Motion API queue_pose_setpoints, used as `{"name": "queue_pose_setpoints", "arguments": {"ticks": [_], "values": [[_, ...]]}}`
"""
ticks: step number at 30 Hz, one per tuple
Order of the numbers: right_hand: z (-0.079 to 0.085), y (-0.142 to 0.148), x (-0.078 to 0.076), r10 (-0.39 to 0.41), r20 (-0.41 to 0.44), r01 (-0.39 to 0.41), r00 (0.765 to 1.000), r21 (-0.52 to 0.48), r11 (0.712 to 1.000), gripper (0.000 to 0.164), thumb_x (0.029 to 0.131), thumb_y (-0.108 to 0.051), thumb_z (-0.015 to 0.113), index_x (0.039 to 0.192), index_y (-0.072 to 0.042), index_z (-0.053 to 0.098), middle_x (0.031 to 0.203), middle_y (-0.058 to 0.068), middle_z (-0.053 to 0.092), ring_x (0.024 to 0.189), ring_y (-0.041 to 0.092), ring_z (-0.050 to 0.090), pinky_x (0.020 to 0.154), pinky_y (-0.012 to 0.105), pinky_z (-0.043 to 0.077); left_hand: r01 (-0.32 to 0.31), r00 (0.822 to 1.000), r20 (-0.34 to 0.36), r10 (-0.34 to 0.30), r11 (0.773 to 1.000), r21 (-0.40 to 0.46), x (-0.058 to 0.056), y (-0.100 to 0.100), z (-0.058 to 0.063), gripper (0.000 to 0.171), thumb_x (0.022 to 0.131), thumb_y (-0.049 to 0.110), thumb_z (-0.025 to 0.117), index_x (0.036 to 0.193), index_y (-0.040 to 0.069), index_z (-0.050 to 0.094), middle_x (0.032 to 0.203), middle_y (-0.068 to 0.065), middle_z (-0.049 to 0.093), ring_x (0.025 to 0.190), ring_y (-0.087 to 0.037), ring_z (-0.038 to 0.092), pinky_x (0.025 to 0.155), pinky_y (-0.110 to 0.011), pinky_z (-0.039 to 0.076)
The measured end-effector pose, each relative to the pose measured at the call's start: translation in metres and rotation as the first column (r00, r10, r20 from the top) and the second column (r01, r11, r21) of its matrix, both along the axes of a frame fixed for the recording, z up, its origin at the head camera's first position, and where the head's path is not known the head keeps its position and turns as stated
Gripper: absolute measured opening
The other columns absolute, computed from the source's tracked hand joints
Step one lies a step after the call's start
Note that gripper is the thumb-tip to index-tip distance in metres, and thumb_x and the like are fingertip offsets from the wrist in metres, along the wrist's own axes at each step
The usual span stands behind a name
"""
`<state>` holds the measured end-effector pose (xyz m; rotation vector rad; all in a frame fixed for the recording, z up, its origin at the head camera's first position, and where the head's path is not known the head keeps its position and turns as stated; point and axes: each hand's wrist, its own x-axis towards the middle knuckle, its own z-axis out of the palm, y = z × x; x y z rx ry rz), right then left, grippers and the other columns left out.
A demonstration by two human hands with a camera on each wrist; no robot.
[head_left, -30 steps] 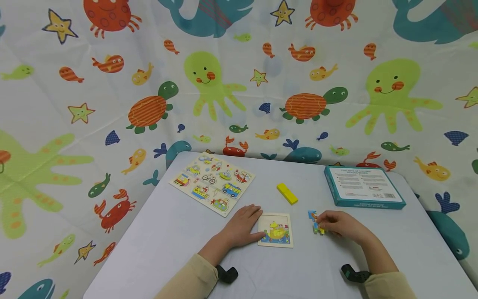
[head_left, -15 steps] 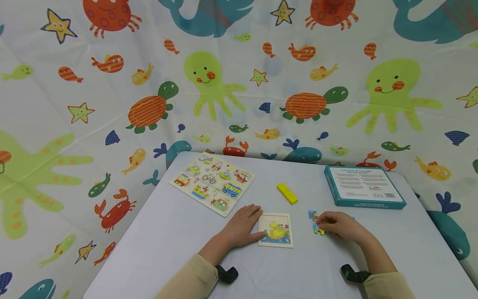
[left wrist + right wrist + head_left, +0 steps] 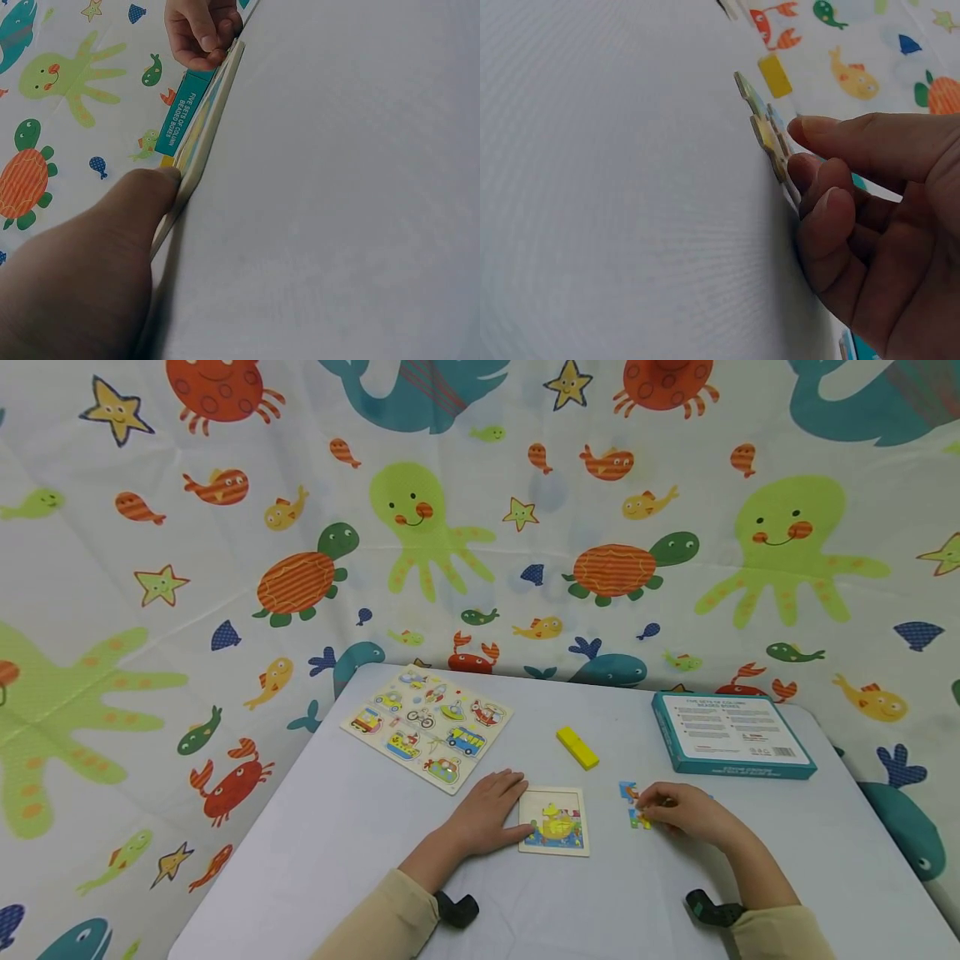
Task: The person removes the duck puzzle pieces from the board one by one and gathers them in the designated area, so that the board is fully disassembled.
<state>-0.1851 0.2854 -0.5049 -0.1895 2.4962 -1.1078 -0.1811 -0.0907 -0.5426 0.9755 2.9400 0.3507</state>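
My left hand [image 3: 487, 814] rests flat at the left side of a small square jigsaw tray [image 3: 553, 852] with a yellow duck picture. Its thumb [image 3: 146, 196] lies over the tray's near left rim. To the right of the tray, my right hand [image 3: 686, 810] pinches at a small cluster of jigsaw pieces [image 3: 636, 821], thumb and forefinger at its right edge. The fingers cover that part of the cluster. An orange-and-blue piece [image 3: 627, 790] shows at the cluster's far end. Seen from the right wrist, the pieces [image 3: 762, 135] lie low over the white tabletop beyond the curled fingers.
A wooden vehicle puzzle board [image 3: 429, 727] lies at the back left. Behind the tray is a yellow block [image 3: 577, 748]. A teal-edged box [image 3: 735, 735] stands at the back right. A small blue bit [image 3: 710, 797] peeks out behind the right hand. A sea-animal cloth hangs behind the table.
The jigsaw pieces at my right fingertips have shifted and turned slightly, while the right hand stays almost in place. My left hand and the tray have not moved.
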Motion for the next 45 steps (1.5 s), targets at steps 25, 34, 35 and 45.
{"name": "queue_pose_setpoints", "arguments": {"ticks": [25, 34, 35, 45], "values": [[0.034, -0.056, -0.011, 0.135, 0.009, -0.135, 0.991, -0.032, 0.99, 0.021, 0.096, -0.027, 0.064, 0.114, -0.015, 0.067, 0.1, 0.005, 0.06, 0.074, 0.021, 0.058, 0.064, 0.032, 0.052, 0.008, 1.0, -0.012, -0.008, 1.0, 0.003, 0.001, -0.001, 0.004, 0.077, 0.095, 0.065, 0.047, 0.153, 0.015, 0.037, 0.159, 0.0, 0.035, 0.15, -0.021, 0.027, 0.124, -0.039, 0.024], [0.032, -0.088, -0.015, 0.191, -0.003, -0.191, 0.982, -0.071, 0.979, 0.024, 0.096, -0.025, 0.065, 0.116, -0.013, 0.066, 0.102, 0.004, 0.061, 0.072, 0.02, 0.059, 0.066, 0.03, 0.054, 0.005, 1.0, -0.013, -0.005, 1.0, -0.001, 0.0, -0.001, 0.003, 0.078, 0.095, 0.066, 0.046, 0.153, 0.016, 0.037, 0.159, 0.0, 0.035, 0.15, -0.021, 0.028, 0.124, -0.039, 0.025], [0.031, -0.091, -0.016, 0.194, -0.003, -0.194, 0.981, -0.076, 0.978, 0.024, 0.096, -0.024, 0.065, 0.116, -0.013, 0.066, 0.102, 0.005, 0.061, 0.072, 0.02, 0.059, 0.066, 0.03, 0.054, 0.004, 1.0, -0.014, -0.004, 1.0, -0.001, 0.0, -0.002, 0.002, 0.078, 0.094, 0.066, 0.046, 0.153, 0.016, 0.037, 0.159, 0.0, 0.035, 0.15, -0.021, 0.028, 0.124, -0.039, 0.025], [0.017, -0.118, -0.018, 0.231, 0.007, -0.229, 0.973, -0.112, 0.967, 0.022, 0.095, -0.023, 0.066, 0.115, -0.015, 0.067, 0.102, 0.002, 0.062, 0.078, 0.02, 0.06, 0.068, 0.029, 0.054, 0.015, 1.0, -0.028, -0.015, 1.0, 0.004, -0.001, -0.002, 0.002, 0.078, 0.095, 0.067, 0.044, 0.153, 0.015, 0.038, 0.158, 0.0, 0.037, 0.149, -0.022, 0.029, 0.124, -0.039, 0.026]]}}
